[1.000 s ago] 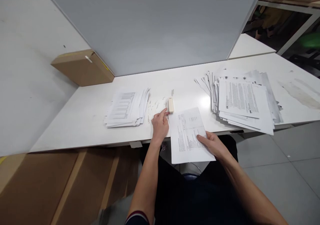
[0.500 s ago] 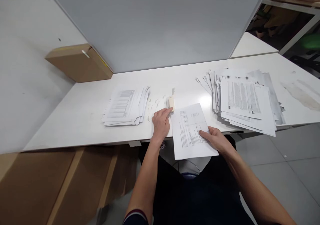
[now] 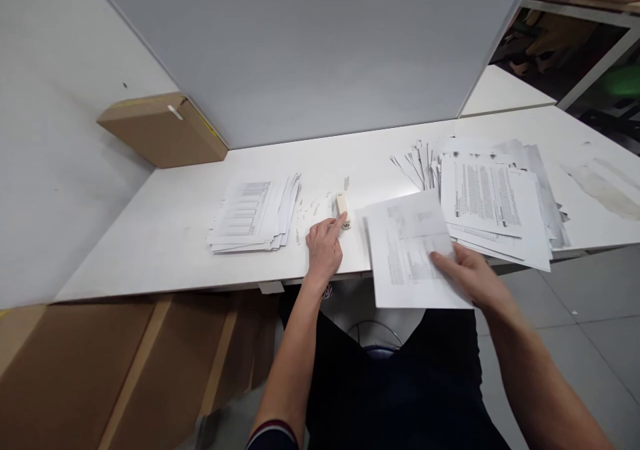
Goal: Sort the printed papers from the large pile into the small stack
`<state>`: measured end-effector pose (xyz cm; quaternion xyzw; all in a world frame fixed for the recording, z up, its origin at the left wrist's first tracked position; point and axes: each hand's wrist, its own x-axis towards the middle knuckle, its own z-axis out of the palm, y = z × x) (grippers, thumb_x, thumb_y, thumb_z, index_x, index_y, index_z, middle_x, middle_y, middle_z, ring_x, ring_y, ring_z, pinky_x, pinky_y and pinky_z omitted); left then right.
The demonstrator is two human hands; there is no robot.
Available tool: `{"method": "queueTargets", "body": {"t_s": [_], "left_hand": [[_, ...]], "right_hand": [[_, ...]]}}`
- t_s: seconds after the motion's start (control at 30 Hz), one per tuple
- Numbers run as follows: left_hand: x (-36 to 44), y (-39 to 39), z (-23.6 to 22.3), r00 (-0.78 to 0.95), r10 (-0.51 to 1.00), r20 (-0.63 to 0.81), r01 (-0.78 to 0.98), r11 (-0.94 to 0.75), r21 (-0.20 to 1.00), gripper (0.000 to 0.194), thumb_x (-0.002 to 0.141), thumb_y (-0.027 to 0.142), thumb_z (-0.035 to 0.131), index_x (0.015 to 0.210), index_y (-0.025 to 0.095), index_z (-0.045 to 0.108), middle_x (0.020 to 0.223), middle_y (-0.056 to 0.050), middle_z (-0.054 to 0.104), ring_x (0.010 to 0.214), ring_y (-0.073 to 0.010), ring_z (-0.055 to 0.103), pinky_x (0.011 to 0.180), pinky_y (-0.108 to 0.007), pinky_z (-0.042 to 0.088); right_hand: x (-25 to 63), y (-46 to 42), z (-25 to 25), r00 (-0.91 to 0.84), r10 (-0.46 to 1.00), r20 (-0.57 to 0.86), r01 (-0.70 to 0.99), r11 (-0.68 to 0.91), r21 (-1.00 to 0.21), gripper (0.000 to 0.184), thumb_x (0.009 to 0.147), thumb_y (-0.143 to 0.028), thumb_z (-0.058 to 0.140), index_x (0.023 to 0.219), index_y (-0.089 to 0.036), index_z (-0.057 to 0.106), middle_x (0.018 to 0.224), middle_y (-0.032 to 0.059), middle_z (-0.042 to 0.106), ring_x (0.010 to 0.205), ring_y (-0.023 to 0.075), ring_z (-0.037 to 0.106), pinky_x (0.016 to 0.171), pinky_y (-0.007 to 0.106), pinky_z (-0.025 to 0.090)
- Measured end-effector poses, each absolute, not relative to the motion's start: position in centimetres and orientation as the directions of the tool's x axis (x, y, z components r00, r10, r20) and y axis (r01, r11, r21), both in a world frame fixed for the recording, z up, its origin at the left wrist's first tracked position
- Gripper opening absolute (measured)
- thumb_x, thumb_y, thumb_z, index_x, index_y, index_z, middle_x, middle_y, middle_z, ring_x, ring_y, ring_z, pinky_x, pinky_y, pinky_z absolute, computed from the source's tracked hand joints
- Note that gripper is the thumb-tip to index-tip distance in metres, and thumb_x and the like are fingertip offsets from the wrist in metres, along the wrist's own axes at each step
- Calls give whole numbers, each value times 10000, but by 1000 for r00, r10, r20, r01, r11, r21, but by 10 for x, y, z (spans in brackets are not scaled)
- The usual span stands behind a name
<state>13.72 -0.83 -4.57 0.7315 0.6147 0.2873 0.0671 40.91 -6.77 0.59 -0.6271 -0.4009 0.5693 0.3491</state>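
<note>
My right hand [image 3: 473, 278] grips a printed sheet of paper [image 3: 407, 247] by its near right corner, holding it over the table's front edge; the sheet is blurred by motion. My left hand [image 3: 324, 247] rests on the white table [image 3: 165, 237], fingers curled and index finger touching a small cream stapler [image 3: 343, 209]. Small white scraps [image 3: 310, 210] lie just left of the stapler. A small fanned pile of printed pages [image 3: 253, 215] lies to the left. A large spread stack of printed pages [image 3: 493, 200] lies to the right.
A grey partition [image 3: 310, 50] stands behind the table, and a white panel [image 3: 45, 143] closes the left side. A brown cardboard box [image 3: 163, 130] sits in the back left corner. More cardboard [image 3: 100, 370] lies under the table. Grey floor tiles [image 3: 580, 310] show at right.
My right hand has carried the printed sheet to the right, toward the large stack. My left hand's finger has come onto the stapler and stayed there.
</note>
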Motion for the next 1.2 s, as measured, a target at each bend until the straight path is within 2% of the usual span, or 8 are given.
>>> {"method": "queueTargets", "body": {"t_s": [0.17,0.3,0.47,0.57,0.7,0.9,1.1,1.2], "left_hand": [[137,-7,-49,76,902,425,804,-307,509,465,854,101,332,1264,248,496,1080,-67,602,1027,-195,498,890,-361,381],[128,-12,-49,-22,817,576,756,-364,544,335,859,134,389,1119,191,593,1003,-68,640,990,-174,534,883,-331,424],[71,-21,-43,-339,643,687,831,-137,539,220,840,207,472,991,159,623,962,-86,642,960,-189,557,895,-357,437],[28,-24,-39,-372,642,671,878,7,479,256,790,255,541,1007,139,614,1007,-113,626,1025,-227,533,943,-396,403],[-4,-24,-40,-273,768,579,932,62,357,326,741,322,588,1018,153,614,1082,-121,604,1073,-259,518,964,-423,377],[-20,-23,-44,-173,843,510,951,8,310,291,811,358,507,987,156,621,1037,-115,634,1013,-238,558,910,-380,420],[-21,-22,-32,-184,773,607,955,-4,295,259,868,276,408,867,148,633,853,-119,660,864,-229,590,821,-383,443],[15,-36,-17,-178,669,722,941,-99,325,206,863,230,442,923,149,622,910,-114,657,921,-213,581,856,-374,440]], "right_hand": [[466,-55,32,409,875,-260,208,-367,-907,323,713,-402,679,971,-213,636,940,109,682,669,202,638,564,341,518],[513,-30,43,549,825,-134,315,-353,-881,280,709,-428,667,911,-236,639,959,109,671,735,259,629,567,383,477],[542,-14,52,639,765,82,676,-506,-536,562,751,-523,575,1195,-182,522,972,190,614,1024,448,529,737,572,431],[522,-25,53,545,801,248,798,-406,-445,630,829,-521,462,1352,-181,369,1153,200,556,1082,427,505,855,606,372],[468,-46,39,344,926,158,780,-188,-596,500,846,-503,465,1285,-264,453,1068,107,636,838,283,631,744,482,480],[406,-57,-1,54,978,201,736,97,-670,376,850,-405,498,1164,-203,544,1031,85,640,740,184,630,653,328,498],[360,-72,-14,-172,982,73,607,165,-777,332,882,-386,440,1142,-205,540,1043,110,634,797,207,632,739,358,493],[337,-79,-14,-230,973,11,464,120,-878,324,871,-413,459,1111,-222,564,975,89,655,817,211,631,766,363,494]]}}
